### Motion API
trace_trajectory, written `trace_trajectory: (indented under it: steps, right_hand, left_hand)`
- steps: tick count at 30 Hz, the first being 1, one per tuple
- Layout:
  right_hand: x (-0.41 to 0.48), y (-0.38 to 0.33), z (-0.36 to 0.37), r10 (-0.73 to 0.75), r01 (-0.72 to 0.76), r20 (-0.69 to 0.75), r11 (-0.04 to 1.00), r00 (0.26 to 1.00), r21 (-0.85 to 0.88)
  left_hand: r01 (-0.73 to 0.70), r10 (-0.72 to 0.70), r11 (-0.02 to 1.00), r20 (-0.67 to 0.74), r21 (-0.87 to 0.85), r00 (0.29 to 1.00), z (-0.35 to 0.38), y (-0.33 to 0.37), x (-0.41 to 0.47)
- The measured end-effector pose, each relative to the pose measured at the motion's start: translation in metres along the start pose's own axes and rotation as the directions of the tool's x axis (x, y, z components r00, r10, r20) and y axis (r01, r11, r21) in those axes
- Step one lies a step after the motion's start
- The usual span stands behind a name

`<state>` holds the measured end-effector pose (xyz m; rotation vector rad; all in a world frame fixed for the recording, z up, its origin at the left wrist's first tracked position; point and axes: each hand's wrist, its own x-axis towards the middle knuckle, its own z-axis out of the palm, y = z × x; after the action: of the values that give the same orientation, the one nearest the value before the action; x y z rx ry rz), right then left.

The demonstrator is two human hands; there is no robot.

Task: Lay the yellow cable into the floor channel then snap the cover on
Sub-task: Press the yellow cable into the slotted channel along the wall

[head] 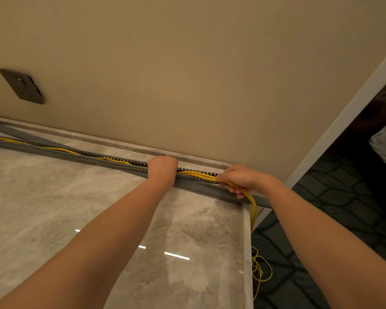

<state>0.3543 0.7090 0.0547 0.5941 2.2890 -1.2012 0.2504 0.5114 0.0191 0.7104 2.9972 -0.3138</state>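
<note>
— Where do we have the yellow cable (pixel 196 174) right now?

— We see several yellow strands lying inside the grey slotted floor channel (pixel 87 157), which runs along the foot of the beige wall (pixel 187 74) on the marble floor (pixel 53 208). Near the channel's right end the strands rise out over its front edge, hang down past the marble step, and end in a loose tangle on the dark patterned carpet (pixel 343 208).

— And our hands?

— Our left hand (pixel 163 167) sits curled into a fist on top of the channel, pressing down where the cable passes under it; we cannot tell whether the fingers actually hold a strand. Our right hand (pixel 238 178) is closed around the bundle just where it leaves the channel.

— Is the cover on?

— No, the channel is open along its length. A flat grey cover strip (pixel 16 132) lies at the far left, between the channel and the wall. A dark wall socket (pixel 22 86) sits above it.
</note>
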Motion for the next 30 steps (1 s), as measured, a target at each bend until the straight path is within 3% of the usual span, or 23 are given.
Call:
trace_trajectory:
  steps: [5, 10, 14, 18, 25, 30]
  right_hand:
    - [0.008, 0.000, 0.003, -0.143, 0.122, -0.257, 0.988, 0.956, -0.096]
    - [0.022, -0.002, 0.011, -0.191, 0.045, -0.429, 0.944, 0.883, -0.328]
    - [0.028, -0.004, 0.013, -0.177, 0.001, -0.455, 0.933, 0.873, -0.360]
    - [0.029, -0.004, 0.019, -0.169, -0.039, -0.447, 0.907, 0.878, -0.420]
    - [0.025, 0.006, 0.018, -0.177, -0.010, -0.430, 0.917, 0.885, -0.400]
    - [0.010, 0.027, 0.008, -0.059, -0.052, -0.402, 0.964, 0.914, -0.259]
  left_hand:
    - [0.004, -0.005, 0.999, 0.022, 0.038, 1.000, -0.004, 0.007, 0.000]
    - [-0.116, 0.119, 0.993, -0.101, 0.035, 0.988, 0.000, 0.012, -0.008]
    - [-0.260, 0.225, 0.958, -0.245, -0.122, 0.943, 0.002, 0.032, -0.014]
    - [-0.368, 0.302, 0.903, -0.280, -0.222, 0.911, 0.003, 0.056, -0.014]
    - [-0.354, 0.303, 0.925, -0.291, -0.142, 0.907, 0.009, 0.063, -0.006]
    - [-0.329, 0.276, 0.929, -0.272, -0.168, 0.922, 0.008, 0.066, -0.008]
